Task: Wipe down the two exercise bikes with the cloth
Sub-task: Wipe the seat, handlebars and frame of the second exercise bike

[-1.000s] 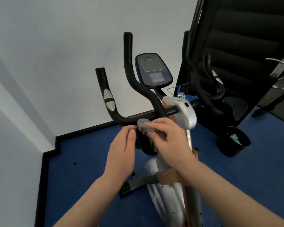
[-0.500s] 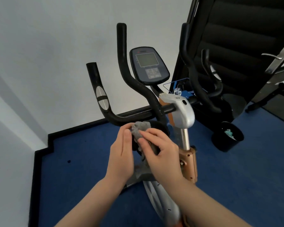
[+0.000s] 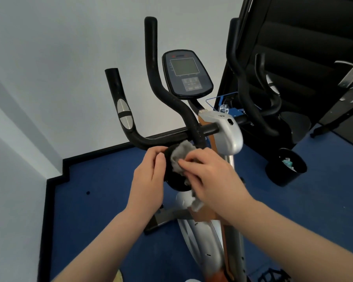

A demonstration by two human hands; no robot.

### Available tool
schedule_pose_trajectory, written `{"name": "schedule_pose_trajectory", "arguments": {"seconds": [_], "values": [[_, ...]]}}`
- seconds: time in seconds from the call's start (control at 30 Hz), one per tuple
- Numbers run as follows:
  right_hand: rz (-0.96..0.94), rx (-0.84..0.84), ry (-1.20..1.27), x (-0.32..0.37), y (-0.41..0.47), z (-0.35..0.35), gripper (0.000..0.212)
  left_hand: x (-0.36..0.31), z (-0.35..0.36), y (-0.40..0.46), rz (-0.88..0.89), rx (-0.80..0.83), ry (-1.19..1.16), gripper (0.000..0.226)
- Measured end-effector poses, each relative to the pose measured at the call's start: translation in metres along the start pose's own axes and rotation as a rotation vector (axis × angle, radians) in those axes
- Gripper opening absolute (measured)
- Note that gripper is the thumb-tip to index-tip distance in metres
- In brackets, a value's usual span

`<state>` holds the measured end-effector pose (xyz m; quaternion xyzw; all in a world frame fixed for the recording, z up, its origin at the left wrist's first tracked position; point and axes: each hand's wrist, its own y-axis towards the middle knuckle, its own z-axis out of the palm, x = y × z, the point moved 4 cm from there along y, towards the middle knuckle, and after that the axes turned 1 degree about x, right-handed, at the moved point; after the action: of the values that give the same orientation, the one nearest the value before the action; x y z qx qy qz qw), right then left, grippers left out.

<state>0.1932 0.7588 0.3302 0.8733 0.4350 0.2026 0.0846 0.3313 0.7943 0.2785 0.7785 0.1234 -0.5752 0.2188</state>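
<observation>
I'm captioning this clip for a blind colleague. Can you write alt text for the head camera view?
Two bare hands work a grey cloth against a round black knob below an exercise bike's handlebar: right hand presses the cloth, left hand steadies the knob. The console rises behind.

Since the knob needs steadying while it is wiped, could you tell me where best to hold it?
Grip the knob by its round rim, coming from its left, as the left hand does. The right hand presses the cloth over the face and right side, and the handlebar crosses close above, so only the left edge is free.
</observation>
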Motion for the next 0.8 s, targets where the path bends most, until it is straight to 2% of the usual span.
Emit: {"name": "schedule_pose_trajectory", "arguments": {"seconds": [0.1,0.2,0.3,0.37,0.47,0.53,0.6,0.7,0.8], "values": [[0.052,0.025,0.050,-0.005,-0.010,-0.018,0.017,0.001,0.001,0.001,-0.039,-0.015,-0.003,0.026],[0.124,-0.176,0.110,-0.011,0.022,-0.033,0.021,0.001,0.005,0.000,-0.039,-0.042,-0.040,0.027],[0.188,-0.116,0.014,-0.015,0.035,-0.018,0.027,0.000,0.006,-0.001,-0.026,-0.048,-0.053,0.028],[0.226,-0.171,0.004,-0.015,0.013,-0.013,0.027,0.002,0.005,0.000,-0.025,-0.032,-0.041,0.028],[0.300,-0.277,0.157,-0.017,-0.020,-0.018,0.026,0.003,0.005,0.000,-0.011,-0.034,-0.051,0.027],[0.349,-0.346,0.314,-0.029,-0.018,-0.022,0.024,0.003,0.006,0.000,-0.014,-0.040,-0.060,0.027],[0.363,-0.409,0.371,-0.035,-0.006,-0.023,0.025,0.003,0.007,0.000,-0.019,-0.045,-0.067,0.028],[0.361,-0.462,0.308,-0.031,-0.006,-0.008,0.026,0.004,0.008,0.000,-0.018,-0.062,-0.081,0.028],[0.339,-0.633,0.214,-0.020,-0.035,0.013,0.025,0.005,0.010,-0.001,-0.015,-0.095,-0.110,0.029]]}}
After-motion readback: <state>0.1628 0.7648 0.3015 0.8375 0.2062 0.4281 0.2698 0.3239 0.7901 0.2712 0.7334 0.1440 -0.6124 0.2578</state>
